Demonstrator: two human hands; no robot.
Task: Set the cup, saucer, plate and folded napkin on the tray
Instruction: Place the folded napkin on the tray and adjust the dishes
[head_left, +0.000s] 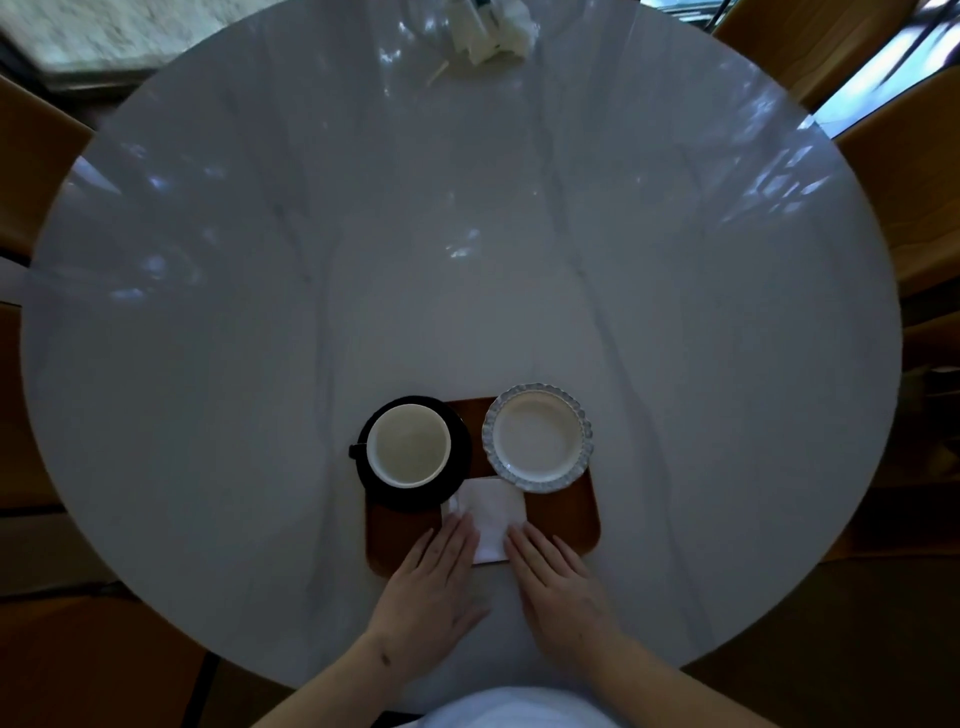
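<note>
Low in the centre of the frame, a brown tray is seen on a round marble table. At its upper left a white cup is seated on a black saucer; at upper right a frilled plate is set. The folded napkin is flanked by the left hand and right hand, fingers straight and flat, touching its edges.
</note>
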